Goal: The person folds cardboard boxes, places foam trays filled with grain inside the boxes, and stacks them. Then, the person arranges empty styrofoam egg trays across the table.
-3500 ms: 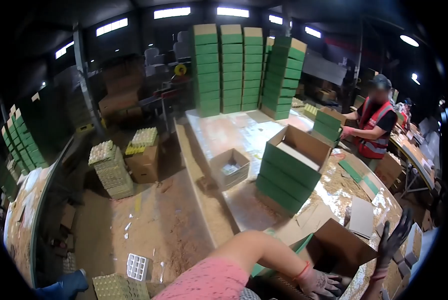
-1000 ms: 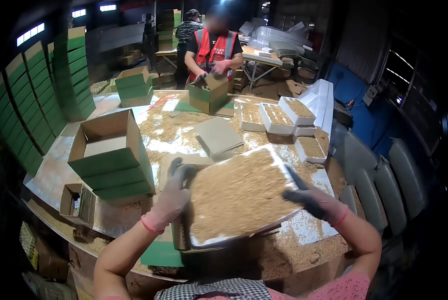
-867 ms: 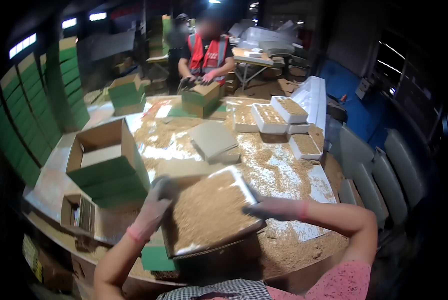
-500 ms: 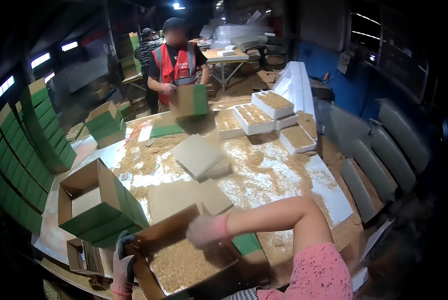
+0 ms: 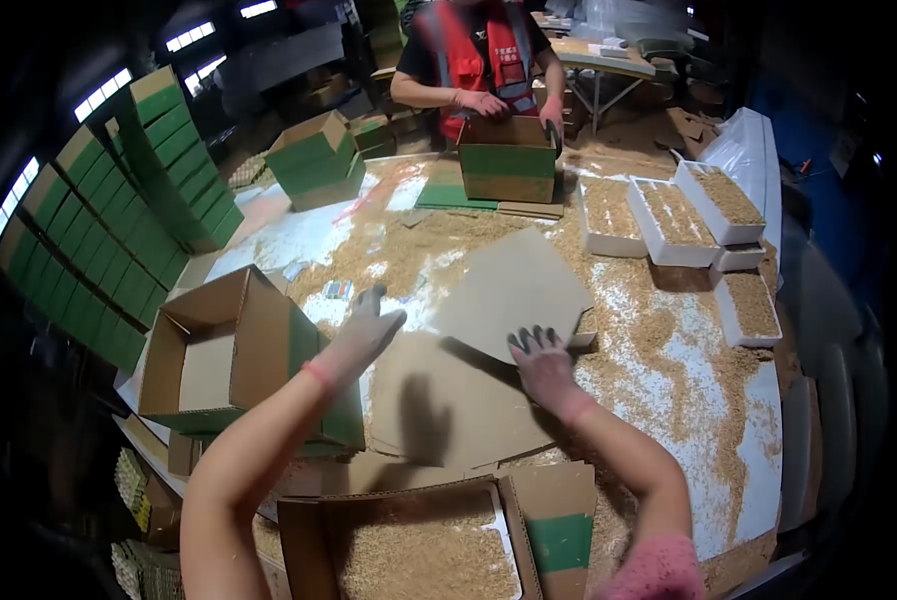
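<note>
My gloved left hand (image 5: 369, 330) hangs over the table with fingers apart, holding nothing. My gloved right hand (image 5: 547, 368) grips the near edge of a flat cardboard sheet (image 5: 514, 290), which is tilted up a little over other sheets. Its fingertips lie on top, the thumb is hidden. Below both hands stands an open cardboard box (image 5: 304, 545) with a white tray of sawdust-like filling (image 5: 429, 560) inside. More flat cardboard (image 5: 459, 410) lies between the box and my hands. An open green and brown box stack (image 5: 259, 350) stands at the left.
Across the table, a person in a red vest (image 5: 484, 60) holds an open green box (image 5: 509, 165). White filled trays (image 5: 669, 220) are at the right back. Tall green box stacks (image 5: 99, 230) stand left. Filling and white patches cover the tabletop (image 5: 694, 400).
My hands have left the filled box and moved forward; my right hand has taken hold of a cardboard sheet. The white tray now rests inside the box. The co-worker's box is set down.
</note>
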